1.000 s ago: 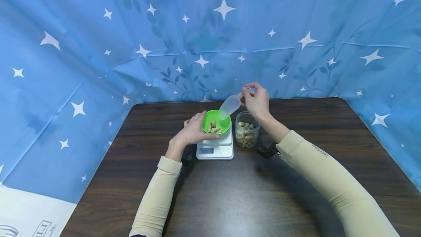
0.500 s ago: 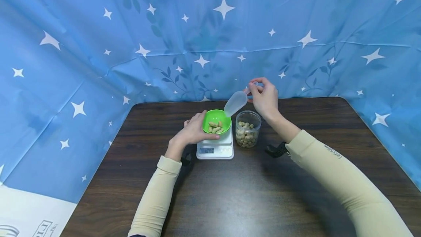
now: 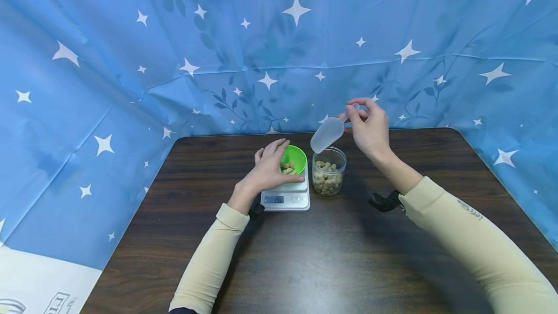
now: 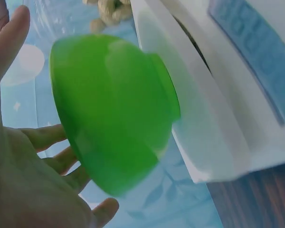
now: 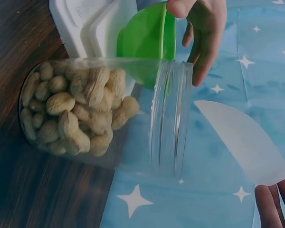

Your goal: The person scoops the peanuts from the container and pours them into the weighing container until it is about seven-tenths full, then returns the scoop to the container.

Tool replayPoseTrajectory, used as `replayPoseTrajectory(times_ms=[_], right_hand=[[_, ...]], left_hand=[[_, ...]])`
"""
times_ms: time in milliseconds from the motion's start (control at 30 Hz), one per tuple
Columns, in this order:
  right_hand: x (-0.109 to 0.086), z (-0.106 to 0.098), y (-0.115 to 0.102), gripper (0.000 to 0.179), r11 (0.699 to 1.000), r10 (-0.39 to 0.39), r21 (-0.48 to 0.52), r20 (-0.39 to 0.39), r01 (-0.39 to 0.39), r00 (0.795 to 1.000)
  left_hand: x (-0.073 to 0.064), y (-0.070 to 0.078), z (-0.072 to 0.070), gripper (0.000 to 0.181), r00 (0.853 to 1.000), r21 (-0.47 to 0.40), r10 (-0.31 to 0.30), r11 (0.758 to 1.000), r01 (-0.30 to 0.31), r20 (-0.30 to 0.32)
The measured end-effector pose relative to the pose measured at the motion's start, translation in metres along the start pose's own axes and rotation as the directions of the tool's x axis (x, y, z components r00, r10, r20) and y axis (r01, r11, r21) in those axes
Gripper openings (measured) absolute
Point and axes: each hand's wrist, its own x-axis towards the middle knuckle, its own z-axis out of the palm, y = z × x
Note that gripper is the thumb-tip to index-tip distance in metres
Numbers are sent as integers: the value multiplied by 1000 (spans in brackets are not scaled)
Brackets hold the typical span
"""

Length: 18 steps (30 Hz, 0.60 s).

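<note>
A green bowl (image 3: 298,156) with several peanuts (image 3: 288,169) in it sits on a white kitchen scale (image 3: 297,201). My left hand (image 3: 273,165) is beside the bowl, thumb and fingers spread around it; the left wrist view shows the bowl's side (image 4: 109,109) with the palm apart from it. Whether any fingertip touches is unclear. My right hand (image 3: 373,127) pinches the handle of a translucent scoop (image 3: 327,134), which is tilted above the back of a clear jar (image 5: 173,128). Peanuts (image 5: 80,111) fill the jar's lower part. No peanuts show in the scoop.
The jar stands just right of the scale on a dark wooden table (image 3: 305,256). A blue cloth with white stars (image 3: 244,96) hangs behind the table's back edge. White printed material (image 3: 43,280) lies at the lower left.
My right hand has carried the scoop right, from over the bowl to over the jar. My left hand has shifted slightly right and spread from the bowl's rim. The scale's digits have changed.
</note>
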Motion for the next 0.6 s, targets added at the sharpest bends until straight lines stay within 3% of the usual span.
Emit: replayPoseTrajectory(times_ms=[333, 467, 600], right_hand=[[-4, -9, 4, 24, 984, -121, -126, 38, 124, 992], [-7, -8, 9, 21, 952, -193, -227, 81, 207, 978], [-12, -5, 14, 17, 897, -298, -298, 140, 328, 944]], left_hand=[[16, 26, 11, 105, 996, 71, 86, 994, -86, 0], [22, 36, 16, 104, 996, 80, 88, 993, -89, 19], [27, 42, 21, 104, 996, 79, 85, 993, -88, 39]])
